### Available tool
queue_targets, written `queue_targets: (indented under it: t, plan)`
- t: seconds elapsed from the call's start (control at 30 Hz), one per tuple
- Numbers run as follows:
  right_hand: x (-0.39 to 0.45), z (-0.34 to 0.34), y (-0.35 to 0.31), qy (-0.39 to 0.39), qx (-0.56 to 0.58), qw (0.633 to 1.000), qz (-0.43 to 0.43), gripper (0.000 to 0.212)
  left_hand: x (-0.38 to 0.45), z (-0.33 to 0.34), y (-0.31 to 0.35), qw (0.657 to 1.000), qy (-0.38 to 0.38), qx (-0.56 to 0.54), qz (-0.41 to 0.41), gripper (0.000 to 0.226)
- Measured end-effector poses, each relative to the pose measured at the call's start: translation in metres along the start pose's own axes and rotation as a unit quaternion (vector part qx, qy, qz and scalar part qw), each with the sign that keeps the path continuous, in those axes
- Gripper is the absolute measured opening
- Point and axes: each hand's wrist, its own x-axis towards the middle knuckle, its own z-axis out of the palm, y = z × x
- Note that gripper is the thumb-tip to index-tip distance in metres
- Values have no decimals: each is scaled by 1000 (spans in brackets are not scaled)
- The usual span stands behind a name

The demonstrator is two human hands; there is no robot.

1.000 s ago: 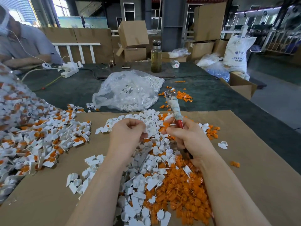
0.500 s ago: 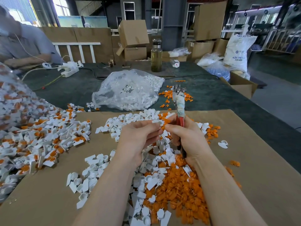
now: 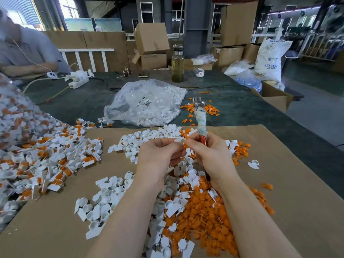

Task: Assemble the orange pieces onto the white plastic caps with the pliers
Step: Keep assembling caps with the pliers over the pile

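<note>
Seating an orange piece on a cap

Left hand (image 3: pixel 160 153) pinches a white cap (image 3: pixel 179 140); right hand (image 3: pixel 210 155) grips upright pliers (image 3: pixel 201 118). Align squarely before squeezing.

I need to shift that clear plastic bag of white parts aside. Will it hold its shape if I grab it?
Probably not: the clear bag looks thin and crumpled, slumped flat on the table, so it should sag. Its contents look loose and may shift or spill.
</note>
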Motion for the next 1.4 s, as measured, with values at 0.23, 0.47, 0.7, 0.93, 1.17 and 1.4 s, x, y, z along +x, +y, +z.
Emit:
queue_targets:
  t: [0.23,0.47,0.7,0.93,1.17,1.4]
  plan:
    - [-1,3,-1,31,-24,998,-46,12,0,0,0,999,6,-41,-18,25]
    - [0,5,0,55,-101,990,-81,8,-4,4,1,999,7,-43,10,16]
    - [-1,9,2,102,-175,973,-110,12,-6,6,0,995,30,18,89,10]
    - [-1,10,0,104,-180,974,-95,11,-6,6,-4,976,58,118,173,14]
    - [0,10,0,71,-192,976,-81,4,-4,8,-6,967,89,147,188,15]
    - [-3,-3,-10,-70,-112,991,-11,17,3,-2,-6,970,106,123,181,8]
